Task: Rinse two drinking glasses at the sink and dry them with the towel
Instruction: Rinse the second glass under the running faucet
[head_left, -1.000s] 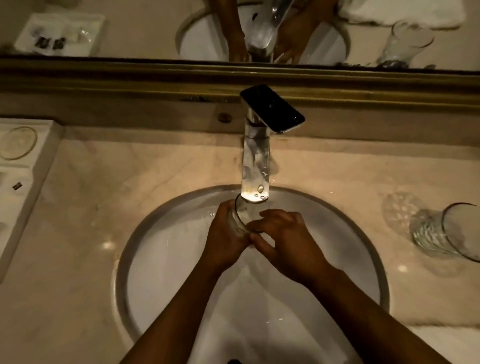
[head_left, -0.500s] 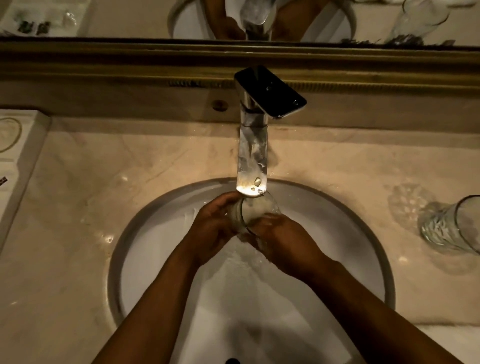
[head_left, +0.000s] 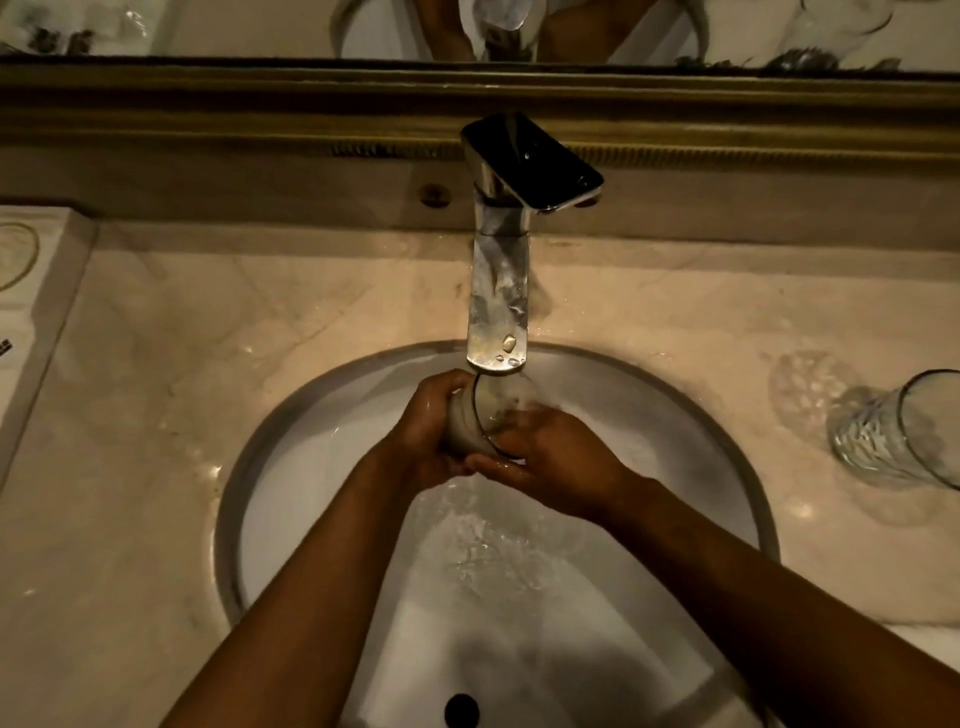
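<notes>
Your hands meet at the centre of the frame, over the round white ceramic sink (head_left: 291, 488), whose grey rim curves wide around them with open basin on both sides and below. The flat-topped chrome tap (head_left: 498, 301) stands just above them, its spout end almost touching the clear drinking glass (head_left: 480, 415) you hold tilted on its side beneath it. Your left hand (head_left: 426, 436) curls round the glass's base and body; your right hand (head_left: 556, 462) grips at its dark rim, fingers at the mouth, though how far they go in you cannot tell. Water splashes and ripples in the basin just under your wrists, and a dark drain hole (head_left: 461, 711) sits at the bottom edge. The veined beige marble table (head_left: 156, 415) glistens with wet spots. At the right edge a second, cut-patterned clear glass (head_left: 893, 436) lies on its side, well apart from your hands. A white tray (head_left: 31, 312) fills the left edge, and a gilt mirror frame (head_left: 208, 109) runs along the top.
</notes>
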